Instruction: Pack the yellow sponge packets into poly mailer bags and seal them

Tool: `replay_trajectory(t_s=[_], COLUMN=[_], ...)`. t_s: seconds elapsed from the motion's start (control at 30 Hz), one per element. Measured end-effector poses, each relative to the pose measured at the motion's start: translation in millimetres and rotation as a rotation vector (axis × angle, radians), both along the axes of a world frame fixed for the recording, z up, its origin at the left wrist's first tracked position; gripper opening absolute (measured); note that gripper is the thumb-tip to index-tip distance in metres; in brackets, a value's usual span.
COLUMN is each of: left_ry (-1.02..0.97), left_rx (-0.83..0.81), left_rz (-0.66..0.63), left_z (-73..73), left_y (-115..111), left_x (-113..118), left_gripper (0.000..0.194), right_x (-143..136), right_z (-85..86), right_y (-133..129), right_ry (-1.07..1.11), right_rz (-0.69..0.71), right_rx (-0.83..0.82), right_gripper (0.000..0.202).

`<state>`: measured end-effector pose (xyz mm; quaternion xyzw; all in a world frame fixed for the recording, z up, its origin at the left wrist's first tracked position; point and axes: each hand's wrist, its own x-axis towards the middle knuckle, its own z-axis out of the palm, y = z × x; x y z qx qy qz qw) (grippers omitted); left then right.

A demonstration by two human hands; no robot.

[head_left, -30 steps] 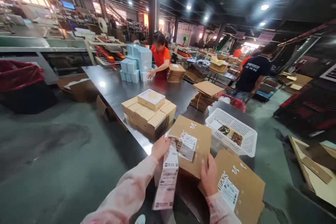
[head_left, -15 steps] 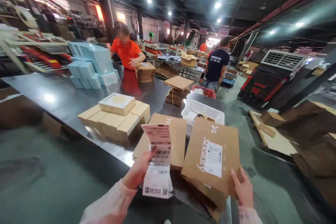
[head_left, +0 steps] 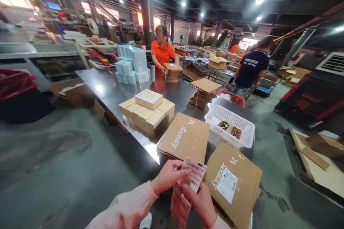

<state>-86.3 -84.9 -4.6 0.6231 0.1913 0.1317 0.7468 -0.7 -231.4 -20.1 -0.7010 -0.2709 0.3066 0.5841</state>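
Label strip is up in both hands, just in front of the near pile of flat brown cartons; printed side shows, a bit blurred, lower part hanging down below the fingers. L hand pinches it at its L edge, thumb on top; R hand grips it lower down, fingers closed, thumb across the face. R of that, 2nd pile of flat cartons, top one w/ a white label stuck on next to the printed wording. Behind the piles: white basket w/ small dark & patterned pcs inside, and tied cardboard stack w/ flat sheets on top. L side of the dark table: tan boxes grouped tight, white-topped box lying on them. Far side: light-blue boxes, stacked, & person in orange w/ hands at another carton stack. Bkgd R, person in dark shirt, back turned.
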Motion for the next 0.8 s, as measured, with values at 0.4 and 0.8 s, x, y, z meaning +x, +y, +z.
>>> replay_trajectory(t_s=[0.4, 0.8], left_ry=[0.014, 0.034], left_rx=[-0.169, -0.399], left_rz=[0.375, -0.065], left_z=[-38.1, -102.8], left_y=[-1.4, 13.9], left_x=[19.3, -27.5], left_gripper=[0.05, 0.068], right_x=[43.7, 159.2], right_z=[32.5, -21.5], right_y=[40.7, 168.0], right_ry=[-0.281, -0.788], right_rz=[0.022, -0.226], right_rx=[-0.142, -0.532], right_gripper=[0.043, 0.047])
